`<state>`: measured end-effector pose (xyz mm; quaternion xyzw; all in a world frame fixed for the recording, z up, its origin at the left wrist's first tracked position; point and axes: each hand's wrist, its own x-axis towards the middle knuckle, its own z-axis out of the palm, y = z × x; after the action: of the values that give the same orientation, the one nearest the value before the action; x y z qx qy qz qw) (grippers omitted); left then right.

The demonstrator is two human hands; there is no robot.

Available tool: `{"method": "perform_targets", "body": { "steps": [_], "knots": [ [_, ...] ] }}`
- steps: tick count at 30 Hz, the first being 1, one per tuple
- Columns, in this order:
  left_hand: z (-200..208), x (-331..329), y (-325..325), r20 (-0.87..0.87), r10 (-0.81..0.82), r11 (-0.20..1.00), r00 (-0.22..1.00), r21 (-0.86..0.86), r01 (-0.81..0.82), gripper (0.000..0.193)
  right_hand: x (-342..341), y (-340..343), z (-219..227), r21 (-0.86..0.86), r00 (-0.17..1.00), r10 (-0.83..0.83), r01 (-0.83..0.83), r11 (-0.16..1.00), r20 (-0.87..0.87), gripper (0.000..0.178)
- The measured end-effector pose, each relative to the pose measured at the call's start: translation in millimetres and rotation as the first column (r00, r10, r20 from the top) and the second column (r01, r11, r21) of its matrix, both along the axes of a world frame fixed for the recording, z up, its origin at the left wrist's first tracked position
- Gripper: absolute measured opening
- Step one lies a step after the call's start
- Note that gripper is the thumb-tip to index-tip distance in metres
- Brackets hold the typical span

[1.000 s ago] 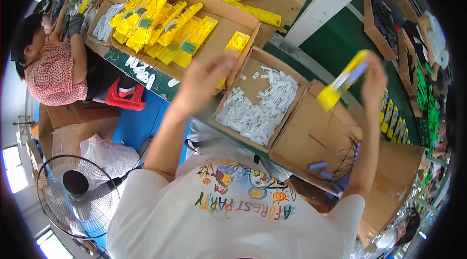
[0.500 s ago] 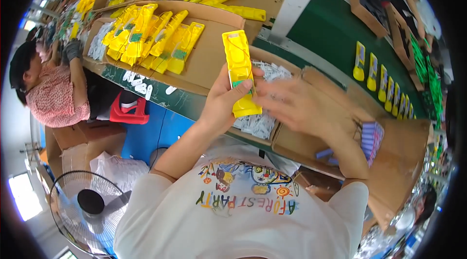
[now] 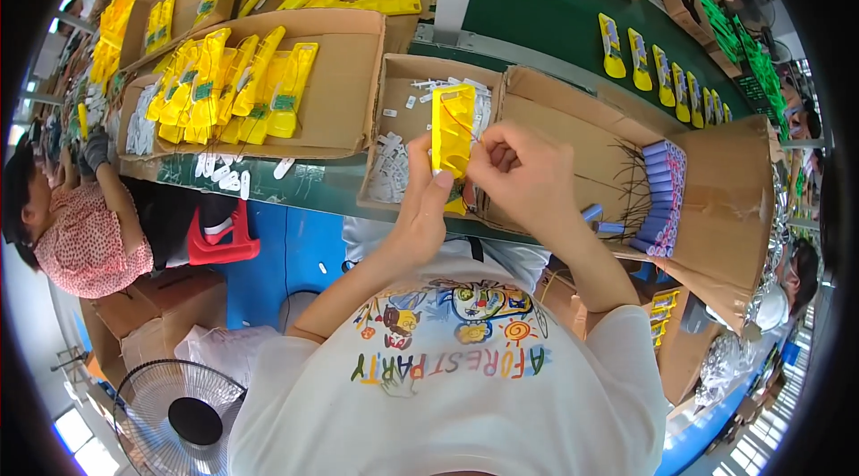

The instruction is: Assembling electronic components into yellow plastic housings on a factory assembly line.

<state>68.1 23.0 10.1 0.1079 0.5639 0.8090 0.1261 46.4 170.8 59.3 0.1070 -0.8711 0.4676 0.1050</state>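
Two hands up over the counter [image 3: 329, 174], and one yellow casing [image 3: 454, 123] sits right between them! The left hand [image 3: 422, 206] is nearer, wrapped on the casing's lower part, thumb pressed to the hollow face. Look at the long axis: it runs almost straight away from the body, open side toward the camera. And the right hand [image 3: 530, 170]? Tight in on the other side, fingers curled and bunched by the casing's right edge; whether they pinch a wire or nothing, I can't tell. From those fingers, the casing lies just to the left. Below, white pieces [image 3: 391, 160]; well off right, stacked purple cells [image 3: 660, 199].
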Motion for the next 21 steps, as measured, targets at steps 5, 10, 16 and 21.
{"method": "perform_targets", "body": {
  "steps": [5,10,16,21],
  "knots": [
    [-7,-7,7,-0.025,0.04,0.99,0.999,-0.137,-0.044,0.04,28,-4,-23,0.225,0.988,0.005,0.03,0.974,-0.156,0.013],
    [-5,-3,11,0.144,0.001,0.997,0.99,-0.081,0.011,0.036,28,58,-33,0.19,0.958,0.276,-0.258,0.947,-0.073,0.017],
    [0,-4,9,0.133,-0.159,0.987,0.978,-0.008,0.162,0.035,26,191,-42,0.642,0.792,0.144,-0.574,0.508,0.593,0.03],
    [1,11,17,0.221,-0.334,0.934,0.916,-0.052,0.353,0.035,20,128,-1,0.635,0.977,0.204,-0.12,0.763,-0.059,0.034]
  ]
}}
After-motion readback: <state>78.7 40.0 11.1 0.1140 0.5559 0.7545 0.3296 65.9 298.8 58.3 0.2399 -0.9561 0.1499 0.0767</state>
